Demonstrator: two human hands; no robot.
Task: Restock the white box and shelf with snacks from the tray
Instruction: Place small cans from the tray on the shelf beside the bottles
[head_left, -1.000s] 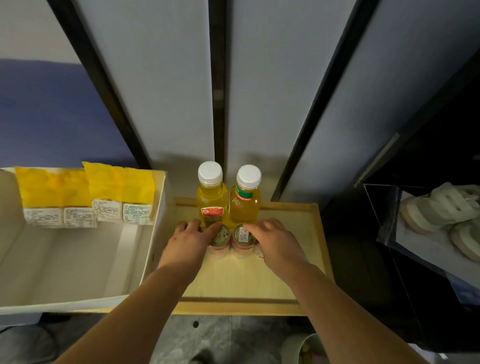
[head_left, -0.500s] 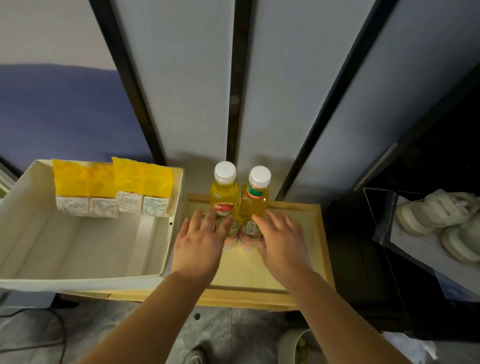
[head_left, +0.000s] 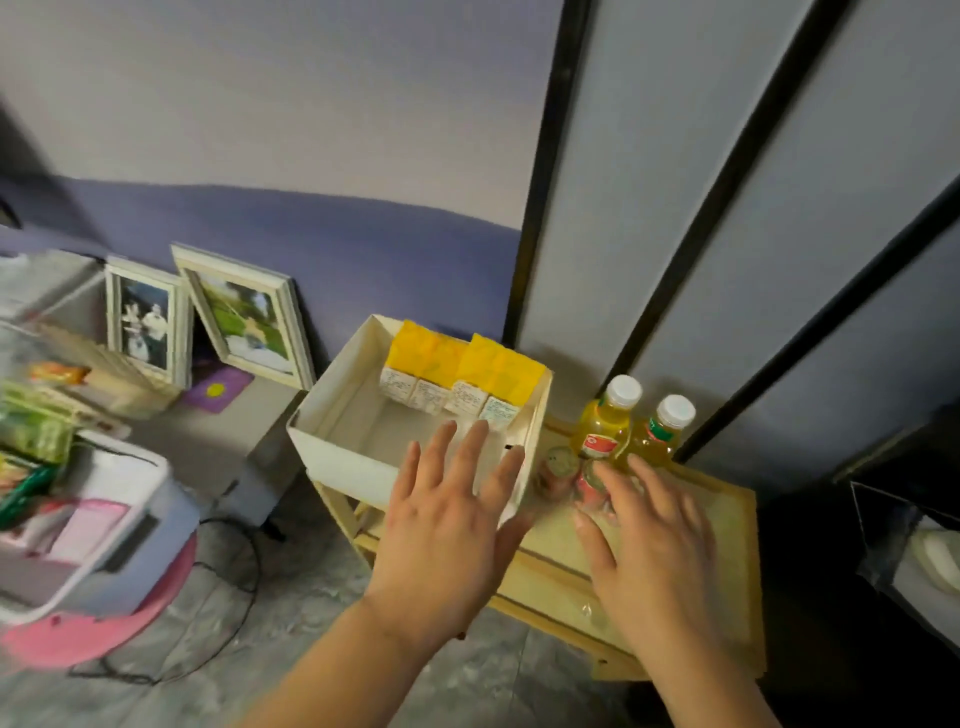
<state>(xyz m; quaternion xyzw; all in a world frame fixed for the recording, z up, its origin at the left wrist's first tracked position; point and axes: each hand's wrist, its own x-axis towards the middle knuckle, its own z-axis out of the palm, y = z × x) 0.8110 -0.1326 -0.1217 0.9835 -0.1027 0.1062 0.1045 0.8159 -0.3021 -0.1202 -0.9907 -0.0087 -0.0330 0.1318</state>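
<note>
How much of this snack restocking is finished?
Partly done: four yellow packets stand at the back of the white box, and two bottles and two small jars sit on the wooden shelf. Nothing is in hand; left hand and right hand are open. Much of the box is bare, and blurred snack packs wait at far left.

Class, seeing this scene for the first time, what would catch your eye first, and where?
Probably the yellow packets along the far wall of the white box. Two yellow bottles stand right of it on the wooden shelf; the left hand hovers over the box, the right hand over small jars.
</note>
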